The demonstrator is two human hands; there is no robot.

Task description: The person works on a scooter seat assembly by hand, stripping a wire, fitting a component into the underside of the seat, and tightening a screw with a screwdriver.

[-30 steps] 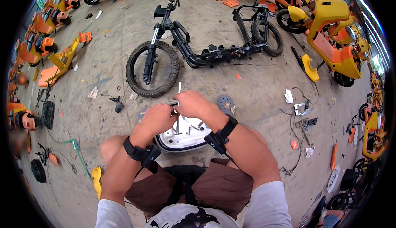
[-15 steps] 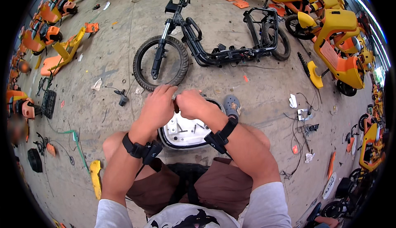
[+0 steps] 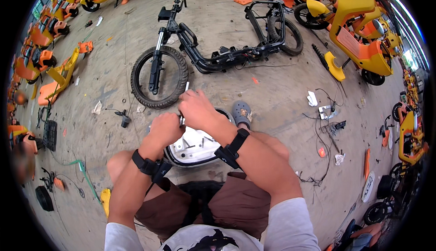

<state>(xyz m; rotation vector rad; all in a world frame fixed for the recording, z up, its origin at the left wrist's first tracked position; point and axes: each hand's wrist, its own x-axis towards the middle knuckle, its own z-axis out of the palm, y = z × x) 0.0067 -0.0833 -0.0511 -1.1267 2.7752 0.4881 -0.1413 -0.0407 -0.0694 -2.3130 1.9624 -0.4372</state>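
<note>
My left hand (image 3: 167, 128) is closed, with the fingers curled inward, close to the front wheel of a black scooter frame (image 3: 213, 64). My right hand (image 3: 198, 109) sits just above and to its right, wrapped round a slim silver metal tool (image 3: 187, 86) whose end sticks up past the fingers. A small shiny metal piece (image 3: 182, 120) shows between the two hands; what the left fingers grip is hidden. Below them, between my legs, lies a shallow white tray-like shell with a black rim (image 3: 195, 164). Several bolts (image 3: 209, 138) lie in it.
The frame's front tyre (image 3: 181, 87) stands just beyond my hands. A grey clog (image 3: 242, 113) is on my foot at the right. Loose cables (image 3: 324, 160) and a metal bracket (image 3: 325, 112) lie to the right. Yellow-orange scooters (image 3: 359, 33) stand around; a green cord (image 3: 86, 178) lies left.
My right hand has risen above the left, and the silver tool now shows past its fingers. My left hand has come lower. The whole view has shifted slightly, moving the surroundings left.
</note>
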